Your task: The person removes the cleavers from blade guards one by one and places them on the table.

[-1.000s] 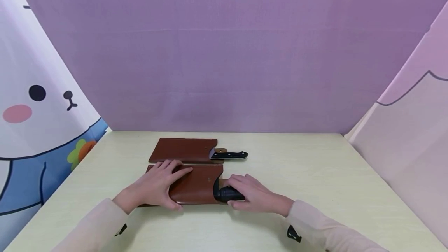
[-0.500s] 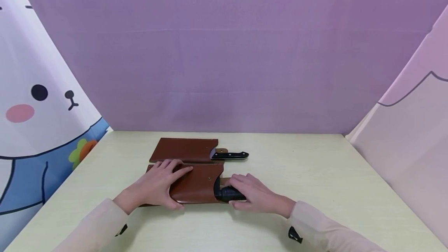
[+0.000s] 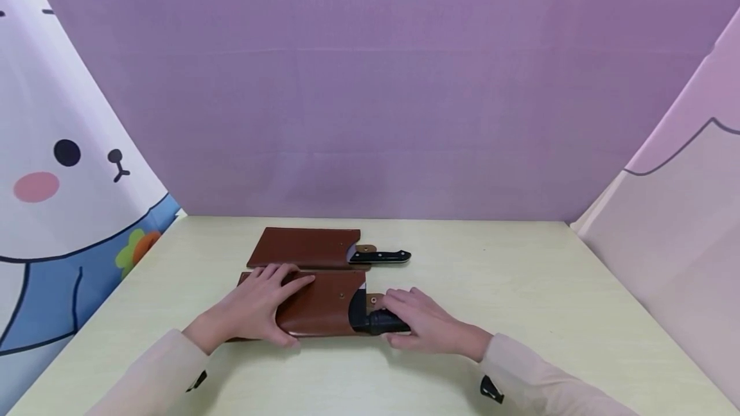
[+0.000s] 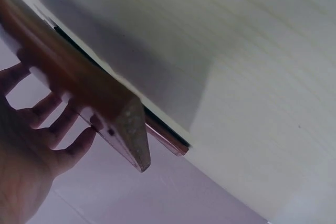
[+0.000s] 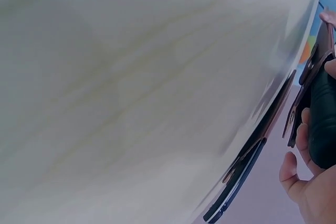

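Gripping handle (image 3: 387, 321), right hand (image 3: 424, 323) has drawn it farther from nearer sheath (image 3: 325, 310), clasped by left hand (image 3: 259, 303).

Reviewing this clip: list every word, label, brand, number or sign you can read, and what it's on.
None: no readable text on the near brown sheath, far brown sheath, thick black handle or riveted knife handle.
The left panel shows only cartoon artwork.
Any tiny markings would be too small or blurred to read.

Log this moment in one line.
left hand: holds near brown sheath; right hand: grips black handle jutting from it; far brown sheath: knife handle protrudes
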{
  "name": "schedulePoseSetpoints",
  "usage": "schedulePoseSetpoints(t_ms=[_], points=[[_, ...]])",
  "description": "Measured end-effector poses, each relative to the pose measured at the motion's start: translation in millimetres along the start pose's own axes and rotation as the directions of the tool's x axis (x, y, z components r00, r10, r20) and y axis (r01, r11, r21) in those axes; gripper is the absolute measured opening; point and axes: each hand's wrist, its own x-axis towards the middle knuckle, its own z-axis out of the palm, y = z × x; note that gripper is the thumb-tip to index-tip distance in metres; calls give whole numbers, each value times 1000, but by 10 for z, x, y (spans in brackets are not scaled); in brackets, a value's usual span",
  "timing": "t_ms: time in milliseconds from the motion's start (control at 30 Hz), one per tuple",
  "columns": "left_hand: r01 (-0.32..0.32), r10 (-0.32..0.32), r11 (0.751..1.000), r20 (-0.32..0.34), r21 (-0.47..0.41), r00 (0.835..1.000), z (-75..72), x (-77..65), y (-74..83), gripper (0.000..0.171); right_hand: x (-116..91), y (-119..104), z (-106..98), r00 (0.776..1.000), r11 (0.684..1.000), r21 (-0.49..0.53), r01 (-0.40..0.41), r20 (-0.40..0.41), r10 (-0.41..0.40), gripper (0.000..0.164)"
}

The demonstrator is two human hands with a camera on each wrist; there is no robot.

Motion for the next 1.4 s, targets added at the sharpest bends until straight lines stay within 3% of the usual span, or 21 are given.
schedulePoseSetpoints(t_ms=[1167,1400], points=[[5,-5,1000,-27,22,1000,14,-2,3,105,-70,40,5,999,999,-40,2,-45,-3,30],[14,-14,1000,-5,15,1000,-5,-9,13,105,-87,48,-7,999,999,-41,7,-53,-10,29]])
